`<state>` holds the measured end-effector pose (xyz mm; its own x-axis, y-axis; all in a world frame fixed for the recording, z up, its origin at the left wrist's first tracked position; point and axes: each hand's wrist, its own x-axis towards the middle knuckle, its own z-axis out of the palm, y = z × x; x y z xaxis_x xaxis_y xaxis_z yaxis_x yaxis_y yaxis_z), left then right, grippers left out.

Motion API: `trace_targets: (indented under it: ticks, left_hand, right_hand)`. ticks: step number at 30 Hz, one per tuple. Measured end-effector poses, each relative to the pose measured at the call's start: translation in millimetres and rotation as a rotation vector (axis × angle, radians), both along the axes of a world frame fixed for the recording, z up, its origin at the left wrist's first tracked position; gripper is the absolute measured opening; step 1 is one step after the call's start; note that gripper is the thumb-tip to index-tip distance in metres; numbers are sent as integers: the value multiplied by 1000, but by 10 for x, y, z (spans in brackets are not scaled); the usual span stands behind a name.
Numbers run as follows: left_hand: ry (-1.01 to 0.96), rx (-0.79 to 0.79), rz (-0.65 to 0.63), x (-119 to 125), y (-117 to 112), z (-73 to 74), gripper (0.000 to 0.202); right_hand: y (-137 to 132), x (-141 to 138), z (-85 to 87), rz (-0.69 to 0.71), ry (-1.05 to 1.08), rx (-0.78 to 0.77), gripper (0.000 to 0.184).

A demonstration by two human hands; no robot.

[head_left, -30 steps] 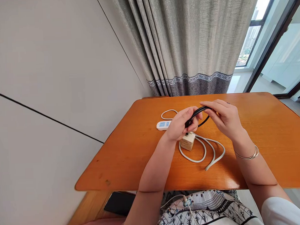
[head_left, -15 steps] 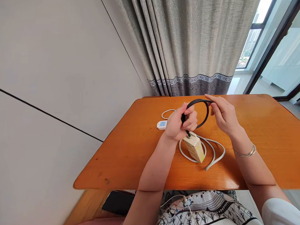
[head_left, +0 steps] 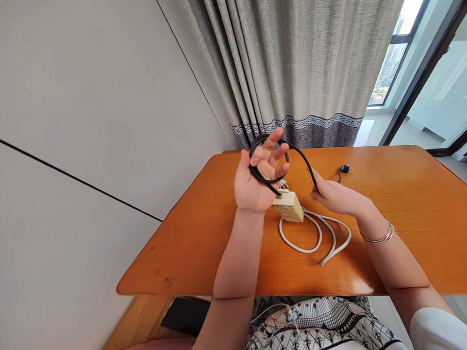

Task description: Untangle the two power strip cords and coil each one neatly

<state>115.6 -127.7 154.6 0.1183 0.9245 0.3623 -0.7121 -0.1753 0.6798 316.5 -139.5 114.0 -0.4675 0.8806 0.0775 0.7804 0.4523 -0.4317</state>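
My left hand (head_left: 257, 181) is raised above the orange table (head_left: 414, 229), palm toward me and fingers spread, with a black cable (head_left: 294, 154) looped around them. A cream socket block (head_left: 287, 206) hangs from that cable just below the hand. My right hand (head_left: 335, 196) sits lower to the right, fingers pinched on the same black cable. The cable's black plug (head_left: 345, 168) lies on the table behind the right hand. A white cord (head_left: 317, 233) lies coiled on the table under both hands.
A grey curtain (head_left: 290, 64) hangs behind the table, with a window at the right. A white wall panel is on the left. A dark phone (head_left: 185, 315) lies on a low surface below the table's near edge.
My left hand rose and opened, with the black cable now wound around its fingers. My right hand dropped lower along the cable. The socket block lifted, and the white power strip is now hidden.
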Motion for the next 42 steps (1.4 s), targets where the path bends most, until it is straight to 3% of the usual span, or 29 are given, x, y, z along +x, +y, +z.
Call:
trace_targets:
  ticks: [3,7,10,13,18,28,34,42]
  left_hand:
    - [1,44,75,-75,40,12,38]
    - [13,73,81,-63,50,11,41]
    - [46,90,67,-34,46,-4,45]
    - [75,87,51,-24,48,-18,46]
    - [61,97,42,7,66,-52,44]
    - [214,278,-12,143,72,-205,49]
    - [299,314,48,150,55,-210,44]
    - [230,252,133,194,49,-197,43]
  right_hand:
    - [5,-17,-31,-153,-115,137,69]
    - [-52,-63,-8,-441,100,508,69]
    - [-127,-92,40,-402,278,802,57]
    - [-166,-106,63,-288,327,944,42]
    - [-166,-101,52,-144,284,892,37]
    - [-415,-291,88,225,-107,637,42]
    - [-535,-300,186,258,-133,598,43]
    - [-626,-395,201,302,-216,614,39]
